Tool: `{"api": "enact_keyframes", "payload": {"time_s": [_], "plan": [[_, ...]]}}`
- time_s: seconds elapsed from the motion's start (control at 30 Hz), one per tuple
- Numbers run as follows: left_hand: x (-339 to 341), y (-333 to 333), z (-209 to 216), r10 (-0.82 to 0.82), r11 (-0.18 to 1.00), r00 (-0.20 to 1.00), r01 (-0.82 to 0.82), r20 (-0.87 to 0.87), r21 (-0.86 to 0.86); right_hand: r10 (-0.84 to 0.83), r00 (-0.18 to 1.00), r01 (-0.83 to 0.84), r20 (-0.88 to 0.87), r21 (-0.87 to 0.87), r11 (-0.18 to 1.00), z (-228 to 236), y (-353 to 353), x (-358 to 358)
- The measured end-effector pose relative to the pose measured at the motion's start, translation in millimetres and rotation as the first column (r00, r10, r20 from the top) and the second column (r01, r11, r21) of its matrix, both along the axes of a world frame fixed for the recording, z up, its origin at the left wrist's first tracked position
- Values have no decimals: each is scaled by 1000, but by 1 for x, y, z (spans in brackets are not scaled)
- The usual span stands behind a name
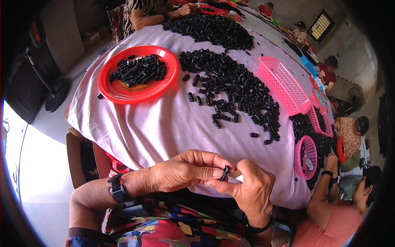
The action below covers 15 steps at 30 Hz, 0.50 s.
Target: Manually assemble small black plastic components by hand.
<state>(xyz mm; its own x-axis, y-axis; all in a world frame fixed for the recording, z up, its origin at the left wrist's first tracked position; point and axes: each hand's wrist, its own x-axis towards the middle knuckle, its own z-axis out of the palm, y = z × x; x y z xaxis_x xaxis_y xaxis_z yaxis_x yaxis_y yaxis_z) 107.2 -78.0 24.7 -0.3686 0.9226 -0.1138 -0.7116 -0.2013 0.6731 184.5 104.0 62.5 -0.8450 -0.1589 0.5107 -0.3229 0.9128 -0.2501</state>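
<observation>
My left hand (191, 169) pinches a small black plastic piece (224, 173) between thumb and fingertips, just above my lap at the table's near edge. Close against it, my right hand (254, 187) is closed around a small thin tool with a pale, blade-like end (235, 175). The tool's tip meets or nearly meets the black piece; its handle is hidden in my fingers. Beyond my hands, a heap of short black cylindrical parts (234, 80) spreads over the pink cloth. A red plate (173, 78) to the left holds smaller black pieces (140, 70).
Pink baskets (284, 86) and a round pink basket (306, 158) stand on the right. Another black heap (210, 31) lies at the far side, near a person's hand (187, 10). A co-worker (339, 218) sits close at my right. A cardboard box (76, 158) stands lower left.
</observation>
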Motion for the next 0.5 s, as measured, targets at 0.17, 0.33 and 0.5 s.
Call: {"api": "enact_keyframes", "payload": {"time_s": [0.17,0.33,0.5], "plan": [[1,0,1,3,1000,1000,-4,-9,-11,10,1000,-9,-5,12,1000,-1,1,0],[1,0,1,9,998,1000,-10,-12,-56,16,1000,-15,-4,24,1000,1,0,1],[3,2,4,19,999,1000,-20,-17,-45,19,1000,-18,-11,44,999,0,1,-1]]}}
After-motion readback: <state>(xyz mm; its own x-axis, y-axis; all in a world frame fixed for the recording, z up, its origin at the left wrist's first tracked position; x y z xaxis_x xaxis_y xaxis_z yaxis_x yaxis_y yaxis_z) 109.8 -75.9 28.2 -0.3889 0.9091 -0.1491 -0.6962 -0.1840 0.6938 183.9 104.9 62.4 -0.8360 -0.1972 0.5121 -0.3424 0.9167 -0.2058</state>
